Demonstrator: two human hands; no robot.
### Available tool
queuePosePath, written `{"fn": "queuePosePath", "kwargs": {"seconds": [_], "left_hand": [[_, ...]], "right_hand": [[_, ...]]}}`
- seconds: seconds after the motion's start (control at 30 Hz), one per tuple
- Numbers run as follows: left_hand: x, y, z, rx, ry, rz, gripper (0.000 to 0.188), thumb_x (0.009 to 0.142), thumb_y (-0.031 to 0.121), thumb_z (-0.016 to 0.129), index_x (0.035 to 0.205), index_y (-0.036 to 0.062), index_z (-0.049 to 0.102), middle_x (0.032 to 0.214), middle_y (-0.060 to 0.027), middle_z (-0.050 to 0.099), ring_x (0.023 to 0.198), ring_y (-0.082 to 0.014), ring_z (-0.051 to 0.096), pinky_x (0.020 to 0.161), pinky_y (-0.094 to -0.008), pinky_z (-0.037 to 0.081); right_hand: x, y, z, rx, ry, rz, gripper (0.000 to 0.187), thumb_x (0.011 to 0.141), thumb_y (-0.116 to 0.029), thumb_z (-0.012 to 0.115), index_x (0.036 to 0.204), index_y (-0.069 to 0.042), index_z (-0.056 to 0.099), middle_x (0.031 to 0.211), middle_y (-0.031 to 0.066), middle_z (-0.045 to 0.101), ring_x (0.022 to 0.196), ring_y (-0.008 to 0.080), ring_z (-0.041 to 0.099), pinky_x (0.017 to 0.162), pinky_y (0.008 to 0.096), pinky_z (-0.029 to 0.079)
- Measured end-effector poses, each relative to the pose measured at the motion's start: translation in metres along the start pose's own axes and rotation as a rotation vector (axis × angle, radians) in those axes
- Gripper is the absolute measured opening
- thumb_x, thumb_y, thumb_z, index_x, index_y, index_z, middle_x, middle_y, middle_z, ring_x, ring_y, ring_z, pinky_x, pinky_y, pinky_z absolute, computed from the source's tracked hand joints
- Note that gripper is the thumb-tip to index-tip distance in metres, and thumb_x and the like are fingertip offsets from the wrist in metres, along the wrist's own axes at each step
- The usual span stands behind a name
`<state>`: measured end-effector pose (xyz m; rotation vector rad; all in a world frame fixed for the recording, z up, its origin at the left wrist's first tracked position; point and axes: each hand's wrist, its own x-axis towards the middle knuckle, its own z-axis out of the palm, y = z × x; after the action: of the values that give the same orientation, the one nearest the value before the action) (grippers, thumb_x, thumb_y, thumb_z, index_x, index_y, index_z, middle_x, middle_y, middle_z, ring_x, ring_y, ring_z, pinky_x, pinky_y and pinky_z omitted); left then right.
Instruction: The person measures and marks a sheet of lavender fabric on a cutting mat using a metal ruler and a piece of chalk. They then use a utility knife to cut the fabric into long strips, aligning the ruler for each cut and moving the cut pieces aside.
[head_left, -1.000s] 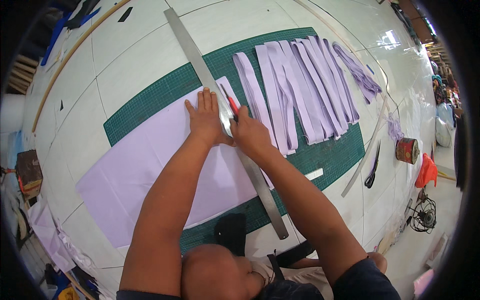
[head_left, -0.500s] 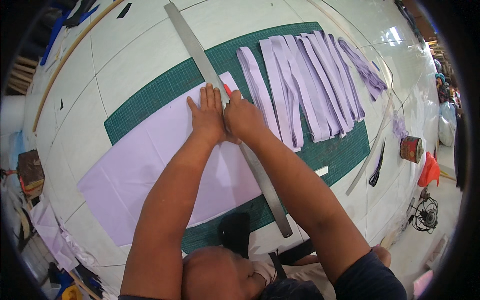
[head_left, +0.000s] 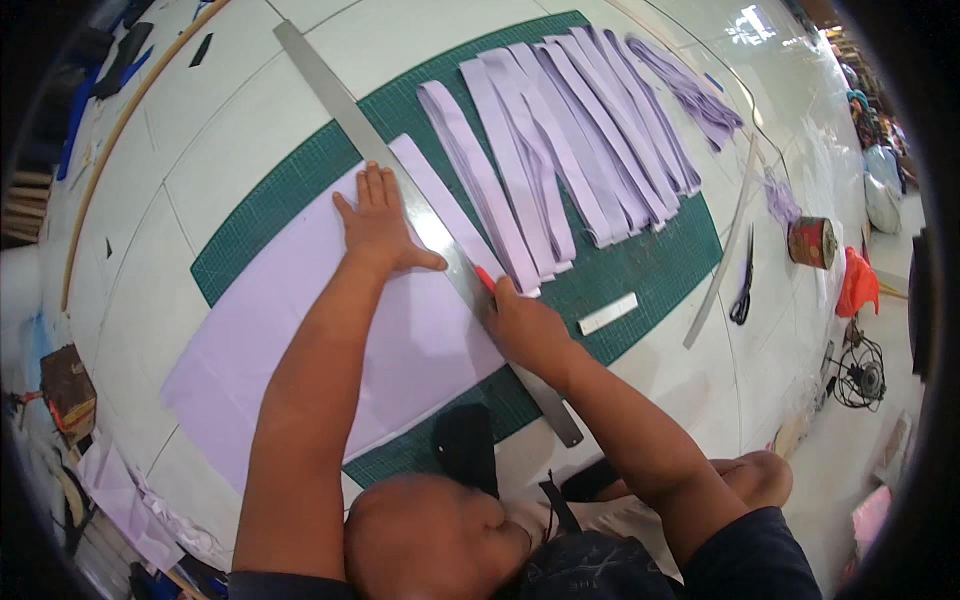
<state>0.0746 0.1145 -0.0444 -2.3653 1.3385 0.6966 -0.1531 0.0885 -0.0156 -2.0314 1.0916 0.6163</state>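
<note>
Cutting a strip: the left hand (head_left: 378, 222) lies flat, pinning the ruler (head_left: 420, 215) on the cloth (head_left: 330, 330) at centre frame; the right hand (head_left: 525, 325) grips a red cutter (head_left: 484, 278), which must hug the ruler's edge.

Black scissors (head_left: 741, 290) beside second long ruler (head_left: 722, 255); round tin (head_left: 811, 242), orange cloth (head_left: 857, 283) near table's right edge.

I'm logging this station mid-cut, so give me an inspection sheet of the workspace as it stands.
Surface: white table with green cutting mat.
Job's things: lilac fabric sheet under long steel ruler; cut strips laid side by side.
Clutter: scissors, second ruler, white bar, round tin.
Hands: left hand flat on ruler and fabric; right hand grips a red-tipped cutter at the ruler's edge.
Cables: nothing seen.
Surroundings: small fan on the floor, fabric scraps.
</note>
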Motion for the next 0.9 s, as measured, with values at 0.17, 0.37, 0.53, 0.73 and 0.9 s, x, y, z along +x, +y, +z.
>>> {"fn": "queuePosePath", "kwargs": {"seconds": [0.17,0.37,0.53,0.73,0.9], "left_hand": [[0.0,-0.005,0.004,-0.003,-0.013,-0.004,0.161,0.042,0.076,0.082,0.157,-0.0038,0.002,0.165,-0.0236,0.002,0.154,-0.0353,0.004,0.117,-0.065,0.013],[0.001,-0.001,-0.002,0.018,-0.042,-0.014,0.162,0.043,0.077,0.082,0.156,-0.0055,0.0,0.165,-0.0244,0.0,0.154,-0.0352,0.0,0.117,-0.0654,0.013],[-0.003,0.002,-0.003,-0.012,0.063,0.041,0.148,0.049,0.077,0.081,0.154,-0.0065,0.019,0.162,-0.0274,0.013,0.153,-0.0374,0.008,0.119,-0.0615,0.012],[0.044,-0.009,-0.026,-0.111,0.444,-0.031,0.059,0.086,0.05,0.065,0.122,0.0038,0.065,0.13,-0.0162,0.058,0.123,-0.037,0.051,0.104,-0.054,0.038],[0.08,-0.002,-0.039,0.073,0.369,0.031,0.038,0.088,0.037,0.065,0.115,0.0107,0.068,0.128,-0.0132,0.058,0.121,-0.0352,0.052,0.101,-0.0531,0.04]], "right_hand": [[-0.085,0.058,0.026,-0.04,-0.097,0.112,0.025,0.099,-0.025,0.045,0.112,-0.004,0.044,0.092,0.0289,0.069,0.089,0.0465,0.068,0.078,0.0558,0.053],[-0.15,0.109,0.047,-0.121,-0.094,0.157,0.029,0.099,-0.031,0.047,0.109,-0.004,0.044,0.09,0.0263,0.068,0.084,0.0452,0.068,0.073,0.0557,0.054],[-0.164,0.106,0.018,0.07,0.189,0.147,0.027,0.099,-0.029,0.054,0.105,-0.004,0.045,0.093,0.0241,0.066,0.081,0.0446,0.067,0.071,0.0538,0.053],[-0.162,0.147,0.026,0.326,0.307,0.202,0.033,0.1,-0.033,0.056,0.108,-0.003,0.046,0.094,0.024,0.066,0.084,0.0437,0.065,0.072,0.0504,0.05],[-0.176,0.169,0.054,0.434,0.246,0.296,0.033,0.099,-0.034,0.057,0.109,-0.004,0.047,0.093,0.0235,0.065,0.087,0.0437,0.064,0.075,0.0494,0.049]]}}
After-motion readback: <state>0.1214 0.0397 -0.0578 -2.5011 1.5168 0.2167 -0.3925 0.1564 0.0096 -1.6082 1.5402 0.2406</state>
